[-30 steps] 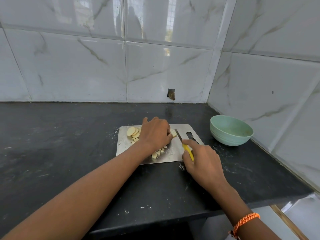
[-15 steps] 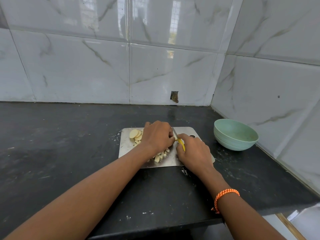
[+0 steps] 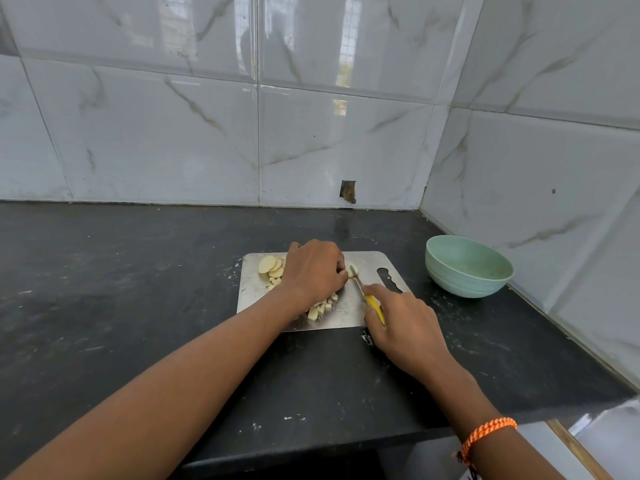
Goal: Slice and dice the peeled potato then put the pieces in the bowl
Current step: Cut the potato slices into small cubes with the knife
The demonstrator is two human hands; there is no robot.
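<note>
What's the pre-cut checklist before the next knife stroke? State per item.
1. Right hand grips the knife by its yellow handle: ok.
2. Left hand curled over the potato piece beside the blade: ok.
3. Left fingertips out of the blade's path: cannot tell, the knuckles sit right next to it.
4. Cutting board flat on the counter: ok.
5. Diced pieces and round slices lie away from the cut line: ok.
6. Bowl within reach to the right of the board, nothing in it visible: ok.
</note>
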